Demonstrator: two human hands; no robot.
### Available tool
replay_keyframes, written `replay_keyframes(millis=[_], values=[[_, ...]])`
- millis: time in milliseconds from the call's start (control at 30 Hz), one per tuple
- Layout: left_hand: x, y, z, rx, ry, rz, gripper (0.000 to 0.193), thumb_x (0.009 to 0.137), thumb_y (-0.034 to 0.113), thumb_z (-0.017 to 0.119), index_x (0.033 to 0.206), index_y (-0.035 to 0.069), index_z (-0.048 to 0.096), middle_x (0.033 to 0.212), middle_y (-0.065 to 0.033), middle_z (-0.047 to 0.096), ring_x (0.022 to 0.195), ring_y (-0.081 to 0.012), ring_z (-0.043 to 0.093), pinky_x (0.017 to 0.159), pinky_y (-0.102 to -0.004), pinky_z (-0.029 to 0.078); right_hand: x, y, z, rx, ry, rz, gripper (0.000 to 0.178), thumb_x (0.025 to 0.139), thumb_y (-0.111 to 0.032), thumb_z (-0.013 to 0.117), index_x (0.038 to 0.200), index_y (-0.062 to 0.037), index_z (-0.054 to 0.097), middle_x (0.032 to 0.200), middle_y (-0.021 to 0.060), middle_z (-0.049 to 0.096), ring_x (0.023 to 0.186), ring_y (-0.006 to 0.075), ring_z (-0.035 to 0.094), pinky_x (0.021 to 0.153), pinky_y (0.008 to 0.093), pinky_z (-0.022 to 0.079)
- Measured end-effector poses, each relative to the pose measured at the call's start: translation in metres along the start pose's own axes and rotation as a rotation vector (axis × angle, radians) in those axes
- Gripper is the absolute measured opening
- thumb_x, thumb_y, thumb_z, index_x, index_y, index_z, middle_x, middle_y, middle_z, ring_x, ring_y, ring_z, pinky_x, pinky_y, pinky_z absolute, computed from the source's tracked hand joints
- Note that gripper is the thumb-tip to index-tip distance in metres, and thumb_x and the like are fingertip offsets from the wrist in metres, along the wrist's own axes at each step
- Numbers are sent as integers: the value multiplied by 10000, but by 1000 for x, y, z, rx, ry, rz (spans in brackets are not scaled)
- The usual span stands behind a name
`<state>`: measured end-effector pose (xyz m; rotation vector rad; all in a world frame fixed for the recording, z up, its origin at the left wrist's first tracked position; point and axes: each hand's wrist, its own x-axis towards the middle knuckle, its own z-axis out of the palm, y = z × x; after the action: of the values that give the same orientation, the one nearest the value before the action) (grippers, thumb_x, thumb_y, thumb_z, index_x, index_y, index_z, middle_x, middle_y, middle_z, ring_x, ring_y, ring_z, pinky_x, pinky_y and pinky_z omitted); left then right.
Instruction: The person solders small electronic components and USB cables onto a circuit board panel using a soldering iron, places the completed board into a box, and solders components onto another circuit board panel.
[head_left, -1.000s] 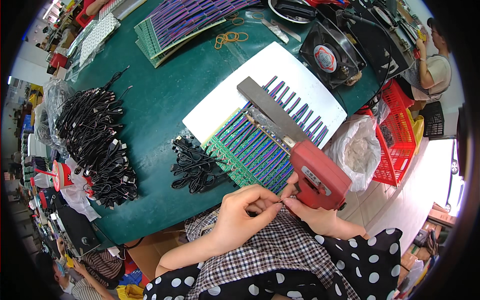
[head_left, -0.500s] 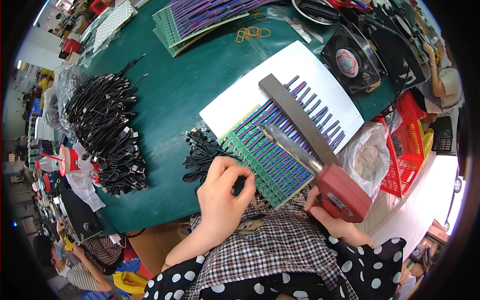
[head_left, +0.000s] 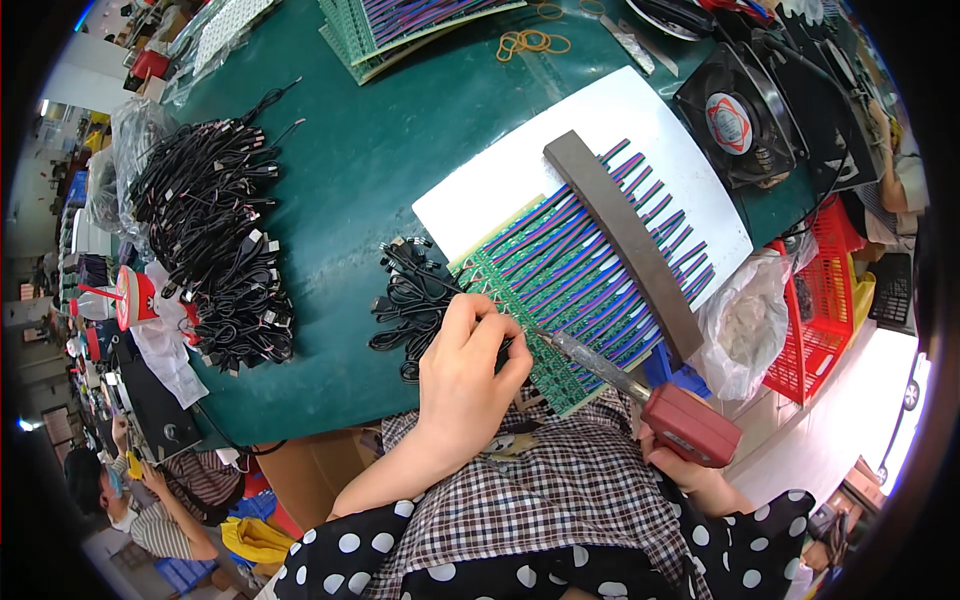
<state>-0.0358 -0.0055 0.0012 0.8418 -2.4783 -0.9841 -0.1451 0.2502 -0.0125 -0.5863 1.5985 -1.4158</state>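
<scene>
My right hand (head_left: 685, 478) grips a soldering iron (head_left: 690, 425) by its maroon handle. The iron's tip comes down on a green circuit board panel (head_left: 555, 382), close to my left fingertips. My left hand (head_left: 465, 385) is closed in a pinch at the panel's left edge, where a thin black cable runs into the fingers; its end is hidden. Red, blue and dark striped ribbon wires (head_left: 530, 240) lie in rows across the panel. A dark grey bar (head_left: 620, 235) presses over them, on a white board (head_left: 480, 195). A small bundle of black cables (head_left: 405, 300) lies beside my left hand.
A large heap of black cables (head_left: 215, 230) covers the table's left side. More wired panels (head_left: 345, 40) and rubber bands (head_left: 535, 43) lie at the back. A black fan (head_left: 740, 115), a plastic bag (head_left: 745, 320) and a red basket (head_left: 810, 320) stand right. Other people sit beyond.
The soldering iron's tip has swung down and toward me, from over the ribbon wires to the panel beside my left fingers. My left hand has shifted slightly right, staying pinched.
</scene>
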Motion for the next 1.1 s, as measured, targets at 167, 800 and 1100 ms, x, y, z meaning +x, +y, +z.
replay_keyframes(millis=[167,800,1100], values=[[3,-4,-3,-35,14,28,143,685,-31,688,774,25,592,852,-43,533,602,-127,523,526,-252,448,3,-2,3,57,5,37,576,727,-142,758,1181,115,514,833,56,644,682,95,607,635,221,481],[4,-7,-5,-44,-73,42,151,697,-6,681,802,6,573,907,-102,526,685,-262,602,579,-339,500,4,1,1,-149,-12,-117,582,727,-152,746,1190,110,511,837,78,648,658,110,596,618,225,479],[4,-5,-3,-30,-30,37,136,697,-32,679,779,19,583,863,-50,541,602,-142,558,535,-270,469,-1,-5,8,328,94,81,621,719,-45,735,1249,100,444,975,150,622,786,139,600,655,224,493]])
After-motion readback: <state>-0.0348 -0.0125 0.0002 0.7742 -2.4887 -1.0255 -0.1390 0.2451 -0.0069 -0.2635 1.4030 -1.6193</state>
